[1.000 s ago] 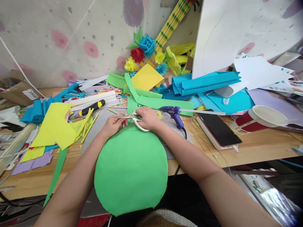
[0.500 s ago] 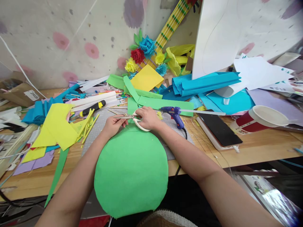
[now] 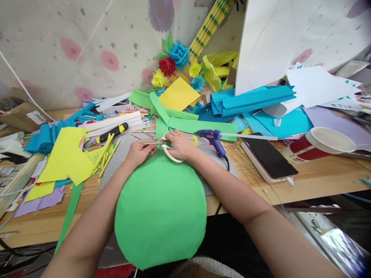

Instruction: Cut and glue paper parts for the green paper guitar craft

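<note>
My right hand point(image 3: 181, 144) grips the white-handled scissors point(image 3: 161, 141), whose blades point left and stand a little apart. My left hand point(image 3: 140, 152) is closed in a pinch beside the lower blade; what lies between its fingertips is too small to make out. Both hands are over the top edge of a large, rounded green paper-covered piece point(image 3: 160, 212), which leans off the table's front edge toward me. Just beyond the hands, green paper strips point(image 3: 203, 127) lie crossed on the grey cutting mat point(image 3: 116, 158).
A purple glue gun point(image 3: 213, 139) with a long glue stick lies right of my hands, near a phone point(image 3: 269, 156) and a paper cup point(image 3: 319, 144). A yellow-black utility knife point(image 3: 113, 132) and yellow paper point(image 3: 69, 150) are at left. Paper flowers point(image 3: 178, 56) stand behind.
The scissors' blades have parted, from nearly closed to slightly apart. Both hands stay in almost the same place, and the view has shifted slightly.
</note>
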Tool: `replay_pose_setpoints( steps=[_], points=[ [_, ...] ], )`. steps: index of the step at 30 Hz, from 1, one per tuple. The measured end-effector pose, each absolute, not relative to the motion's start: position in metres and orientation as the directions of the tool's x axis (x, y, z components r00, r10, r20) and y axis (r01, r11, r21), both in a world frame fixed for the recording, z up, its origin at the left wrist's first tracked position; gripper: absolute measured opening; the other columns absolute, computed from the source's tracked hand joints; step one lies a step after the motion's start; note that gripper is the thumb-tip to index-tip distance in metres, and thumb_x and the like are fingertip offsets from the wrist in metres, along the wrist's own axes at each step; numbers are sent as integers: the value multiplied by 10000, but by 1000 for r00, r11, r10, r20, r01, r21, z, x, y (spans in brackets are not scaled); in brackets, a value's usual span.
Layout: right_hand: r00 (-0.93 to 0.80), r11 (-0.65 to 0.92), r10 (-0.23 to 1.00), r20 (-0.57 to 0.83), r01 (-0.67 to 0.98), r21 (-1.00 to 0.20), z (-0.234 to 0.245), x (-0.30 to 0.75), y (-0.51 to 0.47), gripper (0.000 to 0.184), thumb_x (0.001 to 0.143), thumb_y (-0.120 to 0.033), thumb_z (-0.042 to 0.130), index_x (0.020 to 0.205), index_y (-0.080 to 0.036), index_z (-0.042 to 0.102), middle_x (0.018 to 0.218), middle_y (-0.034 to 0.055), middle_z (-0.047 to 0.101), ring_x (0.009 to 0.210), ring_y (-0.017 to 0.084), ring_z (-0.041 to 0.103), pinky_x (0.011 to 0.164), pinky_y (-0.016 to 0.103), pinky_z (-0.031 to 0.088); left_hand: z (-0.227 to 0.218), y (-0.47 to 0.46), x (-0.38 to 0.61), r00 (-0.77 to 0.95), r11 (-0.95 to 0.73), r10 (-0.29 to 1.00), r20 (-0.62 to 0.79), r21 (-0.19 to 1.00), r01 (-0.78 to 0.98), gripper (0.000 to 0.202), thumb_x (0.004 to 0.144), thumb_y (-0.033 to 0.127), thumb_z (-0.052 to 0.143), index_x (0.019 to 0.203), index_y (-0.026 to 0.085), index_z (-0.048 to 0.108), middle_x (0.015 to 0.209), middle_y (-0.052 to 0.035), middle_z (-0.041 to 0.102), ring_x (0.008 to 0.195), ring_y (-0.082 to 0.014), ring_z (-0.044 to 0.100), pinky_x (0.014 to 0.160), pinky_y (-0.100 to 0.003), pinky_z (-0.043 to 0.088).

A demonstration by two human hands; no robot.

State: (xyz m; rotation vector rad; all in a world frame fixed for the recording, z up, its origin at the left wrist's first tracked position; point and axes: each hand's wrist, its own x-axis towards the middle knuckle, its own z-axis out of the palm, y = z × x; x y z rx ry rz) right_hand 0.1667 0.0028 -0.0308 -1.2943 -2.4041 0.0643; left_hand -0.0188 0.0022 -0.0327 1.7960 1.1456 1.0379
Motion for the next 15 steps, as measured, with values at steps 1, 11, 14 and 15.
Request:
replay_pose_setpoints(
  steps=[1, 11, 14, 15],
  points=[
    [-476, 556, 817, 325, 800, -227, -30, 166, 2, 274, 754, -375, 493, 905, -160, 571, 907, 84, 620, 859, 210, 486, 746, 302, 325, -33, 3, -19, 262, -323, 935, 241, 882, 343, 207, 715, 299, 581, 578, 149, 624, 517, 5, 575, 461, -84, 487, 478, -204, 389],
    [-387, 432, 893, 231, 880, -196, -26, 166, 0, 327, 761, -428, 445, 806, -156, 621, 798, 96, 634, 764, 206, 538, 604, 284, 283, -28, 4, -15, 211, -318, 945, 250, 850, 420, 208, 698, 251, 549, 520, 148, 587, 473, 16, 570, 411, -77, 480, 448, -189, 394],
    [-398, 453, 880, 259, 866, -211, -26, 167, 0, 314, 767, -413, 445, 835, -157, 615, 822, 94, 635, 795, 207, 523, 631, 285, 287, -29, 4, -17, 233, -337, 937, 259, 845, 415, 225, 718, 259, 534, 531, 147, 591, 481, 10, 571, 423, -77, 484, 457, -189, 399],
    [-409, 471, 870, 276, 855, -217, -26, 168, 1, 305, 766, -404, 451, 851, -158, 610, 839, 92, 635, 812, 208, 515, 649, 286, 292, -29, 4, -18, 258, -352, 930, 262, 840, 413, 236, 729, 268, 528, 538, 148, 593, 494, 6, 575, 433, -78, 487, 463, -189, 400]
  ],
)
